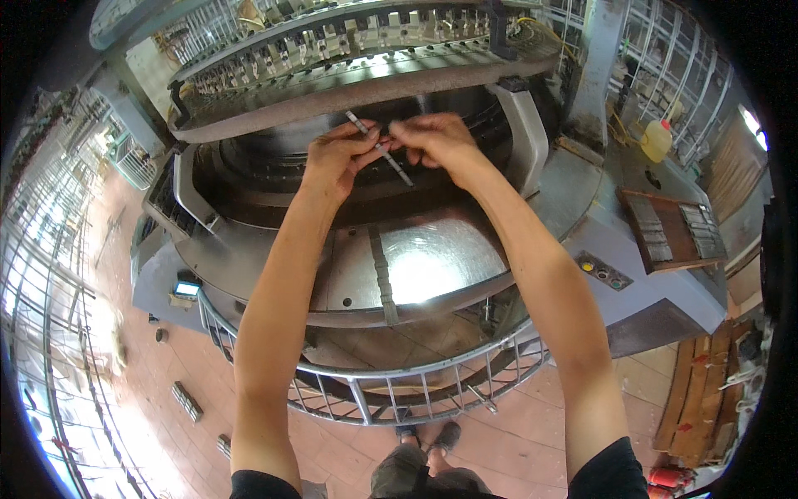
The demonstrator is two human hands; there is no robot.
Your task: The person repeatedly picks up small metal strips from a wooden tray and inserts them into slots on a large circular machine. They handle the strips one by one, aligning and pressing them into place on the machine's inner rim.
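Observation:
My left hand (337, 158) is closed round a slender grey-and-white rod (398, 170), held slanting over the dark ring-shaped opening of a large round machine that looks like a circular knitting machine (432, 73). Close beside the rod is my right hand (438, 141), its fingers curled together in a pinch. Whatever lies between those fingertips is too small to make out. Below both hands, a narrow row of metal pieces (382, 274) lies across the machine's shiny metal table (440, 254).
Curved railing (416, 387) rings the machine's front, above my feet. To the right are a wooden tray (647, 224) with metal pieces, a yellowish jug (656, 143) and a button panel (604, 271). A small lit screen (186, 289) sits left. Metal strips (187, 402) lie on the tiled floor.

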